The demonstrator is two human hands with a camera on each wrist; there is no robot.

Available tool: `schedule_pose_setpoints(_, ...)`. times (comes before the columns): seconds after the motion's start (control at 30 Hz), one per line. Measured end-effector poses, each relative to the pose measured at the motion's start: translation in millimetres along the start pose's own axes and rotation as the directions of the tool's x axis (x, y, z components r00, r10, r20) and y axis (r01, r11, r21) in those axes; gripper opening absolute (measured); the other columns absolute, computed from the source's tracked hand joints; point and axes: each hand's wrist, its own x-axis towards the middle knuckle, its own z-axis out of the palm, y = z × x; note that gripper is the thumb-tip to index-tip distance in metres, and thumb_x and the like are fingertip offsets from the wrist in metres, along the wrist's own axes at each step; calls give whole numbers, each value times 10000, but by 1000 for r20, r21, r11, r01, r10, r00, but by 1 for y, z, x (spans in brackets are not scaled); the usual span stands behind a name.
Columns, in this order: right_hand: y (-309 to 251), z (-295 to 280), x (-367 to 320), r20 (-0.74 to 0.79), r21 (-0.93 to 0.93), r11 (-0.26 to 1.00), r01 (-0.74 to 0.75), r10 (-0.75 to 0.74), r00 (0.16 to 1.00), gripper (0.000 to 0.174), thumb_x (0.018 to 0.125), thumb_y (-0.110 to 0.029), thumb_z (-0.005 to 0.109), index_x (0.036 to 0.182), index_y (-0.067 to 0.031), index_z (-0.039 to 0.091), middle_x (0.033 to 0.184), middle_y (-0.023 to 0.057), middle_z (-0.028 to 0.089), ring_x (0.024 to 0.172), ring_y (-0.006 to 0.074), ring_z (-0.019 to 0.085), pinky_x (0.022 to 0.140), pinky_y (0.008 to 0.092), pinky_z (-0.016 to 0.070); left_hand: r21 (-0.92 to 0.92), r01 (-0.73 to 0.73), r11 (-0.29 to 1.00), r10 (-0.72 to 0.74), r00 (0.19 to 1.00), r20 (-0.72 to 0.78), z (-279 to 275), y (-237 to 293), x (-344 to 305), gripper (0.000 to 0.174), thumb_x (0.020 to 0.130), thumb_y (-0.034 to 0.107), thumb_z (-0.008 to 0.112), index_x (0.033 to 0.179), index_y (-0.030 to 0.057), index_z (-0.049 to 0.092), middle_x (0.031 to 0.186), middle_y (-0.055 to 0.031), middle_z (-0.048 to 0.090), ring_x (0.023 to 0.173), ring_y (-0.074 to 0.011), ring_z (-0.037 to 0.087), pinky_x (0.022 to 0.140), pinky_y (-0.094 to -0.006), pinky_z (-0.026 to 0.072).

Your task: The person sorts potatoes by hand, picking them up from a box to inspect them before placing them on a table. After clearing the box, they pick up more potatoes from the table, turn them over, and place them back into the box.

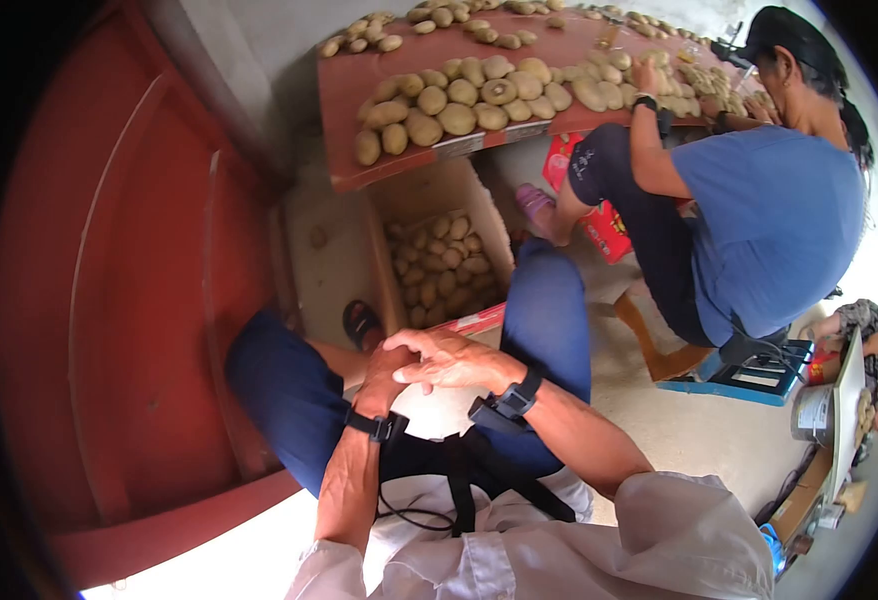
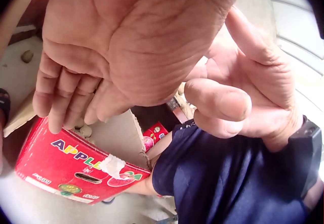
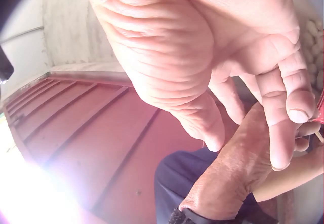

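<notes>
Potatoes [image 1: 457, 119] crowd bench [image 1: 342, 110] and box [image 1: 496, 225], likely firm, fairly weighty, best cupped round the middle; right hand [image 1: 454, 358] lies loosely across left hand [image 1: 381, 372], fingers relaxed, both holding nothing.

A pale shirt [image 1: 579, 550] and dark-blue legwear [image 1: 551, 310] go with 2 black wristbands [image 1: 521, 394] and black waist straps [image 1: 459, 480].

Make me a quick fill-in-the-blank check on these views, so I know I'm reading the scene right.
1. The left hand and right hand hold ____ of the tan produce.
2. The table under that produce is coloured ____.
3. Large letters on the box spell the fruit name ____.
4. The other person wears a cap coloured ____.

Missing words: none; red; APPLE; black.
</notes>
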Motion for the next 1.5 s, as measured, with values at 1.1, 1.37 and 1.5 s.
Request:
schedule_pose_setpoints(1.1, -4, 1, -2, -51, -153, 986, 66, -74, 996, 561, 948, -238, 697, 1424, -20, 496, 1131, 205, 647, 706, 221, 673, 710, 376, 553, -217, 0, 976, -19, 996, -86, 17, -25, 1, 217, 755, 271, 781, 886, 98, 762, 966, -144, 759, 949, -304, 739, 798, -407, 585)
schedule_pose_setpoints(1.37, -7, 1, -2, -62, -190, 981, 42, -54, 997, 559, 939, -221, 699, 1419, -14, 503, 1173, 211, 648, 797, 251, 695, 723, 377, 564, -81, -36, 996, 30, 997, -76, 15, -23, 5, 289, 809, 279, 755, 1022, 86, 734, 1020, -174, 747, 975, -344, 726, 822, -429, 580)
schedule_pose_setpoints(1.5, 10, 4, 4, -89, -271, 956, 110, -139, 986, 553, 939, -230, 693, 1414, -15, 511, 1239, 223, 629, 978, 326, 685, 797, 400, 565, -177, -38, 984, 17, 992, -121, 18, -21, 5, 293, 820, 289, 749, 1031, 87, 730, 1004, -162, 747, 974, -325, 726, 814, -418, 580)
